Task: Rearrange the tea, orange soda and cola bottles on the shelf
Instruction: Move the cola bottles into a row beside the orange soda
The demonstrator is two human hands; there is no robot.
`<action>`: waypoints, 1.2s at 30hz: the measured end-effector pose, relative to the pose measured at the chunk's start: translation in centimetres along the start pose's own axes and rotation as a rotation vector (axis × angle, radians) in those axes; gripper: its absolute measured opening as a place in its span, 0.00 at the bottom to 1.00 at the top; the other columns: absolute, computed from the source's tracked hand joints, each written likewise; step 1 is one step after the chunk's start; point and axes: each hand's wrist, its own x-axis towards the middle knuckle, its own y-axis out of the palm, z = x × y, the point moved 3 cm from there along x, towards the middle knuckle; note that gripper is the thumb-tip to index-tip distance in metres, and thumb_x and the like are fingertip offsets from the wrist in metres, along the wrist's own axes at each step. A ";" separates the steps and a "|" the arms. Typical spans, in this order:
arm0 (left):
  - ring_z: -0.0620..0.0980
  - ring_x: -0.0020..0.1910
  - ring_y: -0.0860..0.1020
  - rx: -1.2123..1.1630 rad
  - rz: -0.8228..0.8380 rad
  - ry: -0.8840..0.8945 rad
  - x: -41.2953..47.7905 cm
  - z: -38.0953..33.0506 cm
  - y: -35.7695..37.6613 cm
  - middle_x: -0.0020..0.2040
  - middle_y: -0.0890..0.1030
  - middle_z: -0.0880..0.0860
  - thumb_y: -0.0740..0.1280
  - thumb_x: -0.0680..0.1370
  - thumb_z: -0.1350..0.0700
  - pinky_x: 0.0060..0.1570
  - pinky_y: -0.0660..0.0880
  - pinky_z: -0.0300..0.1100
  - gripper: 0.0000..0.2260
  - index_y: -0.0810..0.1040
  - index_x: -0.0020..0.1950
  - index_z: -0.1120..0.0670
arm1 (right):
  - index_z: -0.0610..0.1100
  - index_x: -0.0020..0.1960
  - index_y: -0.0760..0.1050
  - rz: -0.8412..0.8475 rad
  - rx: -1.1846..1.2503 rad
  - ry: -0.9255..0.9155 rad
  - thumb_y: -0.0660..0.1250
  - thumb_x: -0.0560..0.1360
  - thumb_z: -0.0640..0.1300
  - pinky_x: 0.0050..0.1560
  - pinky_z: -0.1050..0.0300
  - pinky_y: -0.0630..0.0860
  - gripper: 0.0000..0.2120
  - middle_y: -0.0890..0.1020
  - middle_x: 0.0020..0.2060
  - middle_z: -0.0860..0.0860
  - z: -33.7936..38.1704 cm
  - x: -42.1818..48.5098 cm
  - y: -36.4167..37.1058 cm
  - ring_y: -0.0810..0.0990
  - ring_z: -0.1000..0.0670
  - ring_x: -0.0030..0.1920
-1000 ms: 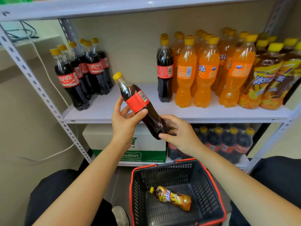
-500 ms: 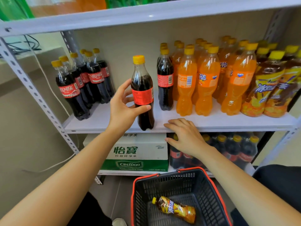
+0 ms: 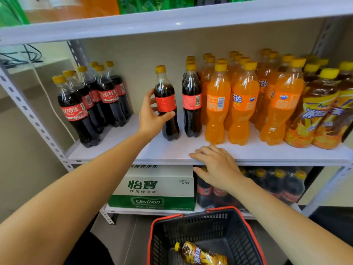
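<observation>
The left hand (image 3: 150, 115) had its grip closed round a cola bottle (image 3: 165, 100), thumb across the front below the red label and fingers behind. The bottle stood upright in the open middle of the shelf (image 3: 172, 153), just beside a lone cola (image 3: 192, 104) that stood against the orange sodas (image 3: 240, 104). Its base looked to be on the board, though whether its weight was fully down could not be told. The main cola group (image 3: 89, 104) stood well apart at the left end, and the teas (image 3: 315, 115) at the far right. The right hand (image 3: 217, 167) held nothing: its grip was open, fingers resting flat on the shelf's front edge.

The step in hand seemed to be placing this cola on the shelf. It appeared nearly done, with only the release left. Next the left grip would need to loosen and draw back to the left without tipping the bottle into its neighbour. Both stray colas might then be slid left to join their group, which would call for clearing the gap between them and the sodas.

One tea bottle (image 3: 200, 254) lay on its side in the basket (image 3: 191, 230) below, and it probably belonged with the teas on the right.
</observation>
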 end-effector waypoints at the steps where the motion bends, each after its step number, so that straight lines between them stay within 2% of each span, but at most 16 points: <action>1: 0.40 0.54 0.78 0.007 -0.002 -0.006 0.6 0.4 0.1 0.61 0.75 0.46 0.80 0.71 0.61 0.44 0.75 0.24 0.42 0.60 0.78 0.49 | 0.53 0.73 0.73 0.002 0.002 0.000 0.65 0.80 0.55 0.64 0.52 0.68 0.22 0.77 0.65 0.55 0.1 0.3 -0.1 0.71 0.50 0.67; 4: 0.40 0.55 0.78 0.034 0.024 -0.016 2.3 1.7 0.4 0.63 0.74 0.47 0.79 0.73 0.59 0.46 0.75 0.26 0.40 0.60 0.79 0.51 | 0.52 0.75 0.71 0.015 0.015 0.007 0.64 0.82 0.54 0.62 0.52 0.70 0.23 0.76 0.67 0.53 0.2 1.1 -0.1 0.70 0.49 0.67; 7: 0.42 0.54 0.78 0.068 0.096 -0.055 3.0 3.8 0.5 0.66 0.74 0.49 0.78 0.74 0.57 0.48 0.75 0.31 0.38 0.62 0.79 0.51 | 0.55 0.79 0.65 0.047 -0.014 -0.020 0.59 0.84 0.56 0.72 0.50 0.62 0.24 0.66 0.78 0.51 0.6 1.7 0.6 0.64 0.46 0.75; 10: 0.38 0.50 0.81 0.043 0.167 -0.106 2.7 6.5 0.8 0.62 0.77 0.51 0.77 0.75 0.60 0.43 0.79 0.33 0.36 0.63 0.79 0.50 | 0.56 0.80 0.62 0.053 -0.013 0.003 0.57 0.84 0.57 0.77 0.46 0.56 0.24 0.63 0.80 0.51 1.1 1.8 1.6 0.60 0.44 0.78; 13: 0.35 0.42 0.83 0.032 0.196 -0.133 3.4 7.6 1.2 0.58 0.78 0.49 0.78 0.75 0.59 0.37 0.79 0.32 0.33 0.68 0.77 0.54 | 0.57 0.80 0.61 0.051 -0.018 0.030 0.57 0.84 0.58 0.79 0.43 0.54 0.25 0.64 0.80 0.50 1.5 2.2 2.1 0.59 0.42 0.79; 17: 0.45 0.48 0.81 0.099 0.253 -0.071 4.6 7.5 1.8 0.61 0.79 0.54 0.76 0.76 0.59 0.40 0.77 0.29 0.28 0.72 0.74 0.58 | 0.57 0.79 0.63 0.076 -0.014 0.034 0.58 0.83 0.59 0.78 0.45 0.55 0.25 0.65 0.79 0.50 1.3 3.2 2.1 0.60 0.43 0.78; 19: 0.49 0.51 0.80 0.107 0.249 -0.052 4.9 7.6 2.0 0.61 0.79 0.53 0.76 0.76 0.59 0.47 0.78 0.34 0.27 0.73 0.73 0.58 | 0.58 0.79 0.63 0.083 -0.002 0.040 0.59 0.83 0.59 0.78 0.47 0.54 0.26 0.65 0.79 0.51 1.2 3.5 2.2 0.60 0.44 0.79; 21: 0.49 0.54 0.79 0.115 0.226 -0.041 5.2 8.2 2.2 0.61 0.78 0.52 0.76 0.76 0.58 0.53 0.77 0.39 0.27 0.72 0.73 0.58 | 0.58 0.79 0.63 0.086 0.006 0.044 0.59 0.83 0.60 0.78 0.48 0.54 0.26 0.65 0.79 0.52 1.1 3.6 2.3 0.59 0.45 0.79; 24: 0.47 0.56 0.77 0.153 0.170 -0.019 5.8 9.3 2.5 0.62 0.76 0.50 0.77 0.75 0.57 0.52 0.72 0.34 0.28 0.69 0.71 0.57 | 0.60 0.79 0.63 0.083 0.008 0.060 0.59 0.82 0.60 0.78 0.48 0.53 0.25 0.65 0.79 0.53 1.1 3.4 2.6 0.58 0.46 0.79; 29: 0.49 0.56 0.77 0.176 0.150 -0.009 7.9 10.8 3.5 0.60 0.76 0.49 0.78 0.74 0.57 0.54 0.72 0.40 0.28 0.69 0.69 0.58 | 0.59 0.79 0.64 0.076 -0.005 0.059 0.57 0.82 0.60 0.78 0.46 0.53 0.25 0.67 0.78 0.52 1.4 3.3 2.7 0.60 0.44 0.79; 32: 0.50 0.56 0.77 0.166 0.145 -0.027 9.2 11.4 4.6 0.62 0.76 0.52 0.78 0.74 0.57 0.56 0.74 0.42 0.28 0.69 0.69 0.58 | 0.60 0.79 0.62 0.070 -0.048 0.046 0.55 0.82 0.60 0.78 0.47 0.51 0.26 0.65 0.79 0.52 1.4 3.3 2.7 0.58 0.45 0.79; 36: 0.49 0.53 0.76 0.152 0.119 -0.062 10.5 12.0 5.9 0.59 0.76 0.52 0.78 0.74 0.57 0.52 0.72 0.39 0.28 0.68 0.68 0.59 | 0.63 0.80 0.58 0.070 -0.070 0.047 0.53 0.82 0.61 0.78 0.47 0.48 0.27 0.61 0.81 0.54 1.5 3.4 2.9 0.55 0.46 0.80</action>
